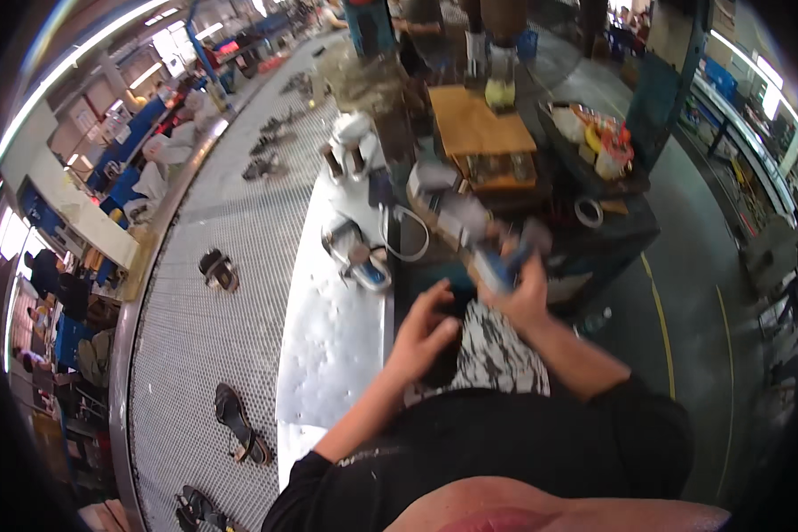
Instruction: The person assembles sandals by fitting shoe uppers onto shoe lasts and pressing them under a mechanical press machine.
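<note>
My right hand (525,288) is closed around a blurred sandal with a blue insole (495,270), held in front of the machine. Nothing shows in my left hand (427,335), which hovers to the left of it with fingers bent and apart. On the metal ledge (328,355) beside my left arm rests a white-strapped sandal with a blue footbed (359,255). Farther along that ledge stand white shoes with brown heels (350,146). A grey-white blurred piece (452,208) lies at the machine, just beyond my right hand.
A machine with a tan pad (481,121) stands ahead. To its right sits a tray of small colourful items (594,137), with a white ring (588,212) below. On the left runs a mesh conveyor (195,355) carrying dark sandals (239,424). Workbenches line both sides.
</note>
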Motion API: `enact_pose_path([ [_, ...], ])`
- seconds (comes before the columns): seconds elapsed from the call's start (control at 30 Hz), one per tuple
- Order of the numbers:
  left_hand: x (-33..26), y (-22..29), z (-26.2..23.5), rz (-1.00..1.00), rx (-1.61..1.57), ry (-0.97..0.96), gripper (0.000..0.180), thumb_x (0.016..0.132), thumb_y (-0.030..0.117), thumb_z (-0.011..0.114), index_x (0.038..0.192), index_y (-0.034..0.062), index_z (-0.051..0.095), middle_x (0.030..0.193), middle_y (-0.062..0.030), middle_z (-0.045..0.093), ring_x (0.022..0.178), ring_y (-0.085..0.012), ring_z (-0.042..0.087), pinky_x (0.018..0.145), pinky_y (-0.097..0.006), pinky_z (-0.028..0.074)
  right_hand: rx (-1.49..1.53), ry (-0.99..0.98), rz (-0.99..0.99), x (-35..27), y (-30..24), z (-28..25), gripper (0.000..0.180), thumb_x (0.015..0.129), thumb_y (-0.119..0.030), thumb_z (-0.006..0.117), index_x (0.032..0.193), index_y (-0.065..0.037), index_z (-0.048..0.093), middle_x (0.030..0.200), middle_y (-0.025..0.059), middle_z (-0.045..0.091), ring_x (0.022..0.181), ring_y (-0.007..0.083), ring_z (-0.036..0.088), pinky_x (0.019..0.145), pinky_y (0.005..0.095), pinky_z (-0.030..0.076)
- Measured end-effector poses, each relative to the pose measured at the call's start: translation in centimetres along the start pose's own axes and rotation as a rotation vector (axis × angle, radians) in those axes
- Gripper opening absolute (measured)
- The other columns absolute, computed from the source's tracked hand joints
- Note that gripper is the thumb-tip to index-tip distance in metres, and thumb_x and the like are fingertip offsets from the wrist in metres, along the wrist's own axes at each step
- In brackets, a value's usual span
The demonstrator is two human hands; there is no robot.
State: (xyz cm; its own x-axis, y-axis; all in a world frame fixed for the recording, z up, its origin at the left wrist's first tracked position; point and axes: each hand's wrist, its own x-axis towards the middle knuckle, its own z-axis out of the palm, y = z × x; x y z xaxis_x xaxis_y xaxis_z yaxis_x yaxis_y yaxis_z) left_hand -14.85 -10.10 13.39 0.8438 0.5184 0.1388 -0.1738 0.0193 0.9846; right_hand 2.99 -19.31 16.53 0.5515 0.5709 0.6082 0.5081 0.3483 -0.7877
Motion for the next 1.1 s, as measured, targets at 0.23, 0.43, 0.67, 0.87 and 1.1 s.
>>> enact_pose_path([
  [0.23, 2.7, -9.3, -2.0, -0.216, 0.388, -0.273, 0.055, 0.084, 0.018, 0.068, 0.134, 0.0077, 0.048, 0.109, -0.0171, 0.061, 0.093, -0.0252, 0.062, 0.082, -0.034, 0.05, -0.699, 0.112, 0.032, 15.1, 12.2, -2.5, 0.063, 0.07, -0.02, 0.076, 0.122, -0.004, 0.045, 0.103, 0.0195, 0.062, 0.097, 0.0353, 0.062, 0.082, 0.0398, 0.048],
  [0.43, 0.5, -9.8, -2.5, -0.02, 0.564, -0.56, 0.055, 0.079, 0.022, 0.071, 0.13, 0.0108, 0.053, 0.104, -0.0197, 0.063, 0.093, -0.0336, 0.062, 0.084, -0.039, 0.049, -0.798, 0.004, 0.111, 16.6, 13.2, -0.8, 0.072, 0.071, -0.023, 0.075, 0.13, -0.006, 0.039, 0.109, 0.0211, 0.06, 0.104, 0.039, 0.058, 0.085, 0.0442, 0.047],
  [0.67, -0.1, -9.8, -2.2, -0.067, 0.571, -0.511, 0.056, 0.078, 0.023, 0.07, 0.131, 0.0159, 0.053, 0.105, -0.0186, 0.061, 0.094, -0.0338, 0.06, 0.083, -0.04, 0.048, -0.795, -0.072, 0.097, 20.2, 15.7, -1.5, 0.073, 0.071, -0.025, 0.077, 0.131, -0.007, 0.04, 0.115, 0.0215, 0.057, 0.107, 0.0398, 0.056, 0.089, 0.0418, 0.045],
  [0.87, -0.2, -11.0, -2.2, -0.058, 0.65, -0.648, 0.061, 0.075, 0.018, 0.072, 0.133, 0.0146, 0.051, 0.112, -0.0211, 0.06, 0.104, -0.0374, 0.058, 0.092, -0.042, 0.045, -0.789, 0.094, 0.039, 20.0, 14.5, -1.1, 0.069, 0.074, -0.028, 0.077, 0.127, -0.001, 0.042, 0.117, 0.0209, 0.056, 0.109, 0.0369, 0.056, 0.09, 0.0391, 0.044],
  [1.1, 0.1, -10.5, -1.6, -0.115, 0.686, -0.604, 0.078, 0.074, 0.018, 0.073, 0.142, 0.012, 0.036, 0.118, -0.0243, 0.057, 0.109, -0.0391, 0.055, 0.093, -0.043, 0.044, -0.784, 0.164, -0.001, 21.2, 11.9, -0.8, 0.056, 0.076, -0.029, 0.073, 0.117, 0.0, 0.049, 0.107, 0.0223, 0.063, 0.1, 0.0367, 0.062, 0.084, 0.0411, 0.048],
])
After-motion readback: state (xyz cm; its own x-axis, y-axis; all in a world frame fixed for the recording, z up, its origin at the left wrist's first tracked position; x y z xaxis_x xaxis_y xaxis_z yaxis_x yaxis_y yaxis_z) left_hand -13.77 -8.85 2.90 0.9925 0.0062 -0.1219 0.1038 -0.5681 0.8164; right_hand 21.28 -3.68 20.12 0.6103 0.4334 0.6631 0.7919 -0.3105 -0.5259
